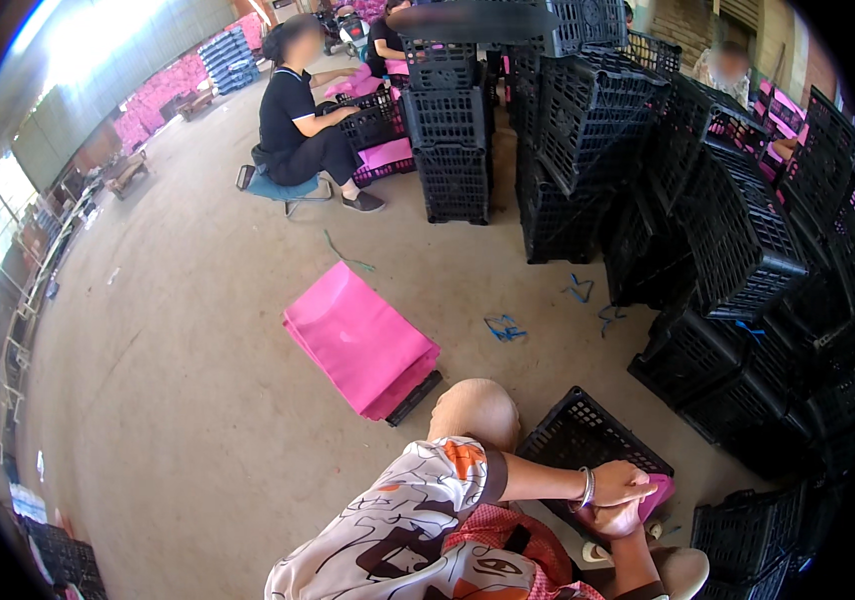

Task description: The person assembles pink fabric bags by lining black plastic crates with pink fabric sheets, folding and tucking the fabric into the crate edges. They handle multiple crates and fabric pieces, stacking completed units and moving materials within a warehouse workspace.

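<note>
My left hand [624,484], with bracelets at the wrist, is over the near end of a black plastic crate [576,432] by my knees. Its fingers are bent at a piece of pink sheet material [660,496]. Just below it and almost touching, my right hand [616,518] is closed at the same pink piece, part of which the hands hide. Exactly how the fingers grip it is too small to make out. Left of my knee lies a stack of folded pink sheets [363,340] on a low black crate [414,398].
Tall stacks of black crates [603,120] curve round the front and right. More crates [748,530] stand near my right side. Blue strap scraps [505,327] lie on the concrete floor. Ahead, a seated person [298,120] handles pink material at crates; other people sit farther back.
</note>
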Action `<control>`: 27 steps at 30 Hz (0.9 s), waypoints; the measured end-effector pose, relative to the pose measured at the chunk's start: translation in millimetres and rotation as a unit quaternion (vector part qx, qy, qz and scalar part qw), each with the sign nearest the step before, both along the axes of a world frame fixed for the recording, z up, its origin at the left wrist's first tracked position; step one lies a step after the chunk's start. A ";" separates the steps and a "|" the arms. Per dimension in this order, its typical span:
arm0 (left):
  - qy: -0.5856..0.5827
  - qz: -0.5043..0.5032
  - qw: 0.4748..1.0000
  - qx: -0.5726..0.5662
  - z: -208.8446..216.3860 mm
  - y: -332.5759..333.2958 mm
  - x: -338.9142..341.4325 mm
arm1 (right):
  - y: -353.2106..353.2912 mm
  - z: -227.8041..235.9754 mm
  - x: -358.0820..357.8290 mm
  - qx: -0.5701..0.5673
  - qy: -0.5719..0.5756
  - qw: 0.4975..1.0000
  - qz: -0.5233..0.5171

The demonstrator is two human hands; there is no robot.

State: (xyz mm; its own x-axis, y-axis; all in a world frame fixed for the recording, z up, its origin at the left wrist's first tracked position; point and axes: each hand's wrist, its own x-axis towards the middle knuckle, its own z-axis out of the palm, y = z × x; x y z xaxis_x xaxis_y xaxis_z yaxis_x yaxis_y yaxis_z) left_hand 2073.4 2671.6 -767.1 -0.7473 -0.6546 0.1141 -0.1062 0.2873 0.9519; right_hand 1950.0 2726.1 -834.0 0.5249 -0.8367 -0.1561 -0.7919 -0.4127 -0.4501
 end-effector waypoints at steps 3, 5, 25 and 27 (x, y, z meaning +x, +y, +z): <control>-0.023 -0.052 0.996 -0.071 -0.8 -10.4 -3.7 | -7.6 14.6 -9.7 0.028 -0.056 0.997 -0.035; 0.012 -0.073 0.992 -0.105 -18.6 -25.6 1.8 | -13.7 42.2 -8.8 -0.111 -0.091 0.989 0.024; -0.025 -0.150 0.983 -0.105 16.4 -23.8 6.7 | 17.8 65.2 -5.4 -0.159 -0.458 0.846 -0.223; -0.032 -0.156 0.985 -0.068 11.8 -24.0 8.0 | 19.0 57.4 -11.4 -0.098 -0.442 0.863 -0.223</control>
State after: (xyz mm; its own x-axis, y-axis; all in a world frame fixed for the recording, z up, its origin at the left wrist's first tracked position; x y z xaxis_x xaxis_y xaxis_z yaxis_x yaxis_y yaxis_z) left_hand 2081.4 2647.6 -755.2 -0.9184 -0.3732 0.1311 -0.0506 0.4396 0.8968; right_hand 1938.6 2745.1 -776.6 -0.0144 -0.9511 0.3085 -0.2749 -0.2929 -0.9158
